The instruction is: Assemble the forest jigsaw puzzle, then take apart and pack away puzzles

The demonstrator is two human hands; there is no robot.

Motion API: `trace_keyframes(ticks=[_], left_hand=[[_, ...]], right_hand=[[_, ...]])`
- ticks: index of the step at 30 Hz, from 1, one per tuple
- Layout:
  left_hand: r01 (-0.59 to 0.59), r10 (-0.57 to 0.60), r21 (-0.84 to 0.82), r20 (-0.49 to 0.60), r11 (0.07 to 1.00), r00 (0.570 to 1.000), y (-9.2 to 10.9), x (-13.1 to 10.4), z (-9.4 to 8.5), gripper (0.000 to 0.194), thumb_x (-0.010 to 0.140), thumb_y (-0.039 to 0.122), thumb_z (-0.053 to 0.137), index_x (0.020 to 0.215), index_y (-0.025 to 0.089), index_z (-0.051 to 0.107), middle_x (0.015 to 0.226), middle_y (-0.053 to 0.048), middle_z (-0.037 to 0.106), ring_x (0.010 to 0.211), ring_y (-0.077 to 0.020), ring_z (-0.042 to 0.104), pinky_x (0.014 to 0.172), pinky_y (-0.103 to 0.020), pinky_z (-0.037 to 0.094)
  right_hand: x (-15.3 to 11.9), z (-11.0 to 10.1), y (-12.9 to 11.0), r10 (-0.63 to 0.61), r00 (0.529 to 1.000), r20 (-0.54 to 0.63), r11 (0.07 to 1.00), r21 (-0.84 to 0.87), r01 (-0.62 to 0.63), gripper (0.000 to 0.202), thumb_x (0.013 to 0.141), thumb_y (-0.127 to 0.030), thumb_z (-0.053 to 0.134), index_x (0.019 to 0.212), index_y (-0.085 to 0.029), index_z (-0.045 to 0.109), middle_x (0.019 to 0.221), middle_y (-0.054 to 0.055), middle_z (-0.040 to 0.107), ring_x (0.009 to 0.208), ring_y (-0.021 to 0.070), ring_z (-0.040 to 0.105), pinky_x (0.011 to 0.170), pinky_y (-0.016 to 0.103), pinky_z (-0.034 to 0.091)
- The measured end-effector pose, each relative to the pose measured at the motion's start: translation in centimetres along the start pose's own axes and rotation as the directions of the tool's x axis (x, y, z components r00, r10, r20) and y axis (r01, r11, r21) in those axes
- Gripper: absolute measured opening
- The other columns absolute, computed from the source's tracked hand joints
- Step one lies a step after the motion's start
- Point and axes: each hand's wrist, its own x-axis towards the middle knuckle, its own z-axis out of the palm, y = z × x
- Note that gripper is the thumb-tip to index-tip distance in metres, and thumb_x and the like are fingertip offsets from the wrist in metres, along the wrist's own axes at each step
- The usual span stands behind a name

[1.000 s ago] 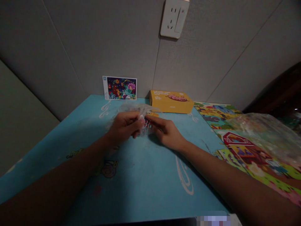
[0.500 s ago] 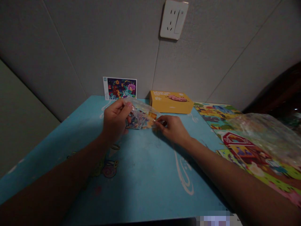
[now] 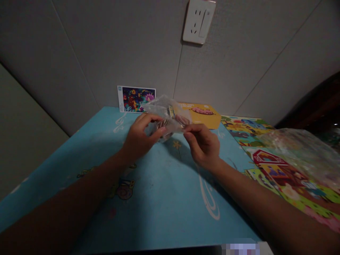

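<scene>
A clear plastic bag with small colourful pieces, which look like puzzle pieces, is held up above the table. My left hand grips its left side, with the thumb in front and the fingers behind. At the bag's lower right edge, my right hand pinches the plastic between thumb and fingertips. Behind the bag lies a yellow box with a pink picture on it, its left part covered by the bag. A colourful picture card leans upright against the wall, just past my left hand.
The light blue table has printed cartoon figures. On the right lie colourful illustrated boards, partly under a crumpled clear plastic sheet. A white socket plate is on the grey wall behind.
The bag has been lifted and turned, and its upper part now stands up in front of the yellow box. My left hand has moved right and changed its grip; my right hand has shifted slightly right.
</scene>
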Motion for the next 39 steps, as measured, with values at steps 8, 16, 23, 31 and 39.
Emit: trace_keyframes(ticks=[8, 16, 23, 31, 39], left_hand=[[0.236, -0.400, -0.691, -0.084, 0.684, 0.913, 0.4, 1.2, -0.7, 0.011, 0.084, 0.024, 0.063, 0.086, 0.023, 0.052, 0.079, 0.002, 0.064, 0.069, -0.0135, 0.060, 0.050, -0.022, 0.043], [0.250, -0.475, -0.843, -0.008, 0.477, 0.880, 0.0, 2.0, -2.0, 0.012, 0.086, 0.024, 0.060, 0.080, 0.022, 0.050, 0.085, 0.000, 0.065, 0.073, -0.0152, 0.064, 0.062, -0.029, 0.054], [0.221, -0.407, -0.790, -0.039, 0.571, 0.912, -0.9, 2.3, -2.0, 0.014, 0.086, 0.030, 0.060, 0.076, 0.023, 0.052, 0.074, -0.001, 0.063, 0.066, -0.0149, 0.062, 0.059, -0.027, 0.052], [0.083, -0.217, -0.419, -0.283, 0.904, 0.934, -1.1, 1.9, -1.2, 0.009, 0.077, 0.022, 0.070, 0.076, 0.021, 0.061, 0.068, 0.002, 0.062, 0.064, -0.0104, 0.057, 0.059, -0.022, 0.046], [0.195, -0.310, -0.370, -0.284, 0.908, 0.907, -2.1, 2.0, -1.5, 0.021, 0.081, 0.024, 0.066, 0.063, 0.021, 0.057, 0.056, 0.003, 0.056, 0.053, -0.0096, 0.051, 0.051, -0.022, 0.040]], right_hand=[[0.6, 0.1, 0.1, -0.010, 0.999, 0.034, 0.999, -0.053, 0.012, 0.065, 0.088, -0.033, 0.060, 0.145, -0.028, 0.029, 0.149, 0.013, 0.040, 0.129, 0.0276, 0.047, 0.099, 0.046, 0.048], [0.6, 0.7, 1.9, 0.366, 0.906, 0.211, 0.928, -0.158, -0.338, 0.056, 0.089, -0.038, 0.058, 0.137, -0.013, 0.045, 0.114, 0.015, 0.065, 0.072, 0.0168, 0.061, 0.065, 0.033, 0.050], [0.9, 0.2, 1.5, 0.353, 0.906, 0.234, 0.934, -0.143, -0.327, 0.022, 0.087, -0.035, 0.059, 0.095, -0.015, 0.062, 0.069, 0.001, 0.061, 0.060, 0.0129, 0.053, 0.056, 0.025, 0.039], [0.5, 0.2, 0.9, 0.276, 0.949, 0.149, 0.955, -0.150, -0.255, 0.015, 0.088, -0.030, 0.055, 0.078, -0.019, 0.054, 0.067, 0.001, 0.061, 0.060, 0.0129, 0.054, 0.055, 0.025, 0.038], [1.0, 0.0, 1.1, 0.308, 0.919, 0.245, 0.934, -0.263, -0.242, 0.019, 0.086, -0.030, 0.061, 0.072, -0.018, 0.058, 0.060, 0.000, 0.060, 0.052, 0.0118, 0.049, 0.052, 0.025, 0.033]])
